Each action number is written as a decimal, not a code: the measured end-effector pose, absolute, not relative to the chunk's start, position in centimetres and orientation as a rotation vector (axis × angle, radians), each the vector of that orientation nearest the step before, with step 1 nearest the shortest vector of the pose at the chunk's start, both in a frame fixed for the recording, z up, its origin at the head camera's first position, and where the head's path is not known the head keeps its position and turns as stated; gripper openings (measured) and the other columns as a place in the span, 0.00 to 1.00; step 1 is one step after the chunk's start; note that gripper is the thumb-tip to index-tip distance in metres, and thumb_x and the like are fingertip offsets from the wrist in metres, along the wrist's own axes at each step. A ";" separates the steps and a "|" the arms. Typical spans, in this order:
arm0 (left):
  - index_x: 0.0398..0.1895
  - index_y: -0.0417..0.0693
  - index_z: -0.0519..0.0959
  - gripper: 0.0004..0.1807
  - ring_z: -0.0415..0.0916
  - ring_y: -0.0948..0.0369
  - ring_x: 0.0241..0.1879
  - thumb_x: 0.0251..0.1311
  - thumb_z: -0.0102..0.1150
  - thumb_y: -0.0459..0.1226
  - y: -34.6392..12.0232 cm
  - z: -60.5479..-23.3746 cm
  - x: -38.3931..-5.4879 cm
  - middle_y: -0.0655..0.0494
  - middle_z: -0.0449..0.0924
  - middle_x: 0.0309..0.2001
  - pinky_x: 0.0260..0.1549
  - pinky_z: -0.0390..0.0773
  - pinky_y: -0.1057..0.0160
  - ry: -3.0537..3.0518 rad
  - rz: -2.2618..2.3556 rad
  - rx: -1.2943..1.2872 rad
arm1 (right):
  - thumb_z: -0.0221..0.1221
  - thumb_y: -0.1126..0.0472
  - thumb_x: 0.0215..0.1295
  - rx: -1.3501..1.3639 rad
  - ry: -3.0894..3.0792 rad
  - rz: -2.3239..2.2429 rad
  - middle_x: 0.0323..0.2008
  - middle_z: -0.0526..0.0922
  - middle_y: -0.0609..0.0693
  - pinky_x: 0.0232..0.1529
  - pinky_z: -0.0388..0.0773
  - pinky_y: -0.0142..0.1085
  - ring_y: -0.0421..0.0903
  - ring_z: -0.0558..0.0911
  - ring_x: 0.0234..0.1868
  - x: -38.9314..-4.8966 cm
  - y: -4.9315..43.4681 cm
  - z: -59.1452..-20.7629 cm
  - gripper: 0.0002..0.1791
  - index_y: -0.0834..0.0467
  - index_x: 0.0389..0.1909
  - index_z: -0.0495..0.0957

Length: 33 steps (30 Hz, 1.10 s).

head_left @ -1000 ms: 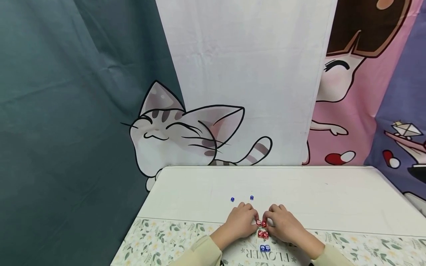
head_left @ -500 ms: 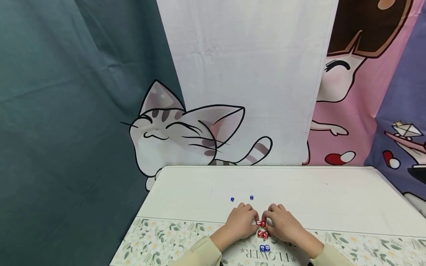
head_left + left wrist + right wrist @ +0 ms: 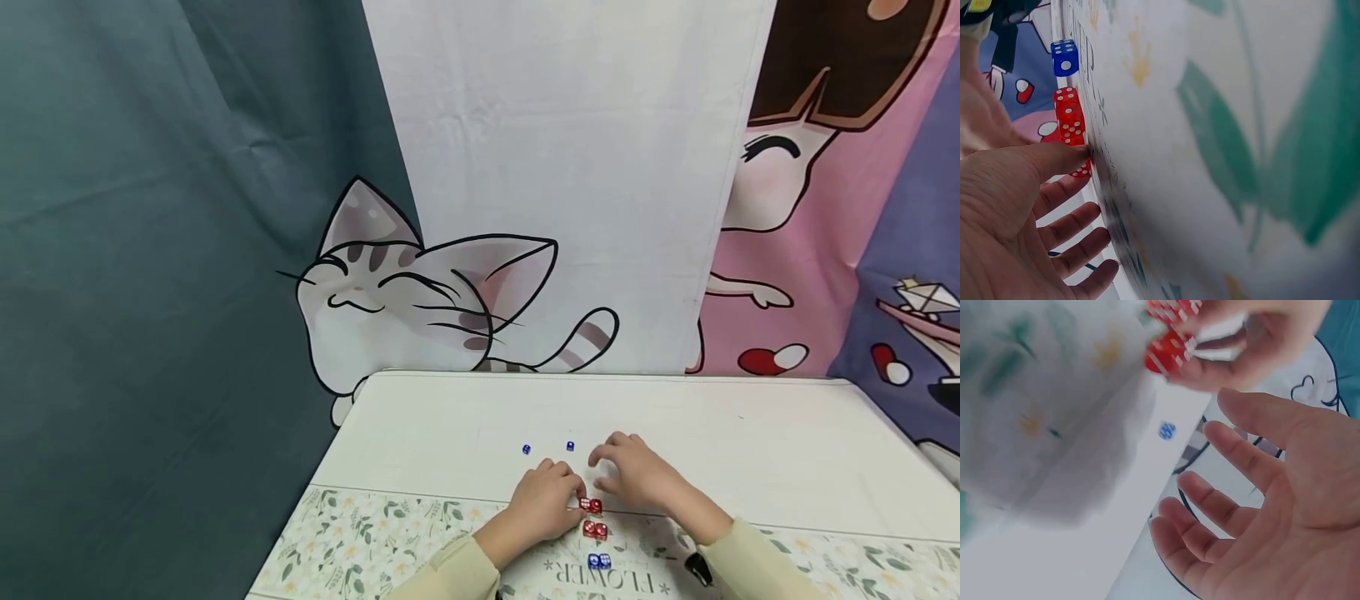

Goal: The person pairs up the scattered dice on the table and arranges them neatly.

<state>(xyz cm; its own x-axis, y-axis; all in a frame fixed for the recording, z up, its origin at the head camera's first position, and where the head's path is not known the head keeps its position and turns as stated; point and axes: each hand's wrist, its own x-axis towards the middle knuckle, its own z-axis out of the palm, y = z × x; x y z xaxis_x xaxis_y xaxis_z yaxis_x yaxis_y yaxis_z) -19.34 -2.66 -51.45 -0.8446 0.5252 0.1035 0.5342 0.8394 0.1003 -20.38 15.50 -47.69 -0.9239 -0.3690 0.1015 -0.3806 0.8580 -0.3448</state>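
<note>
My left hand (image 3: 544, 502) pinches a red die (image 3: 585, 503) between thumb and index finger. In the left wrist view, the thumb covers part of that die (image 3: 1082, 170). A second red die (image 3: 596, 506) sits right beside it. Nearer to me, a pair of red dice (image 3: 596, 530) stands side by side, and in front of them is a pair of blue dice (image 3: 599, 561). Raised over the white part of the table, my right hand (image 3: 639, 475) holds nothing, its fingers apart and loosely bent. The right wrist view shows its bare palm (image 3: 1310, 487).
Two single blue dice lie farther back, a left one (image 3: 527, 449) and a right one (image 3: 570, 446), the latter close to my right fingertips. A floral cloth (image 3: 375, 533) covers the table's near part. Behind the white table top (image 3: 720, 433) hangs a printed curtain (image 3: 637, 167).
My right hand has let go of the right red die and moved up and away from it, its fingers spreading. The left hand keeps its place at the left red die.
</note>
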 end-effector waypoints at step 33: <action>0.34 0.71 0.78 0.10 0.65 0.69 0.38 0.50 0.63 0.56 -2.7 -51.6 -19.5 0.72 0.72 0.38 0.32 0.68 0.66 -2.944 -0.180 -0.861 | 0.68 0.52 0.50 0.547 -2.920 0.596 0.44 0.75 0.53 0.43 0.70 0.53 0.56 0.72 0.47 -27.0 13.8 -52.2 0.10 0.47 0.34 0.81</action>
<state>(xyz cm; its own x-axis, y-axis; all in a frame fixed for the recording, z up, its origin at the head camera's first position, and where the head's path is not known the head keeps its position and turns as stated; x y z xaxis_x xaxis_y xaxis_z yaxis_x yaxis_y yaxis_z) -19.52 -2.67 -51.61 -0.8408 0.5321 0.0992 0.5402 0.8364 0.0929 -27.04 13.80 -52.18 -0.9287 -0.3250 0.1785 -0.3690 0.8578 -0.3578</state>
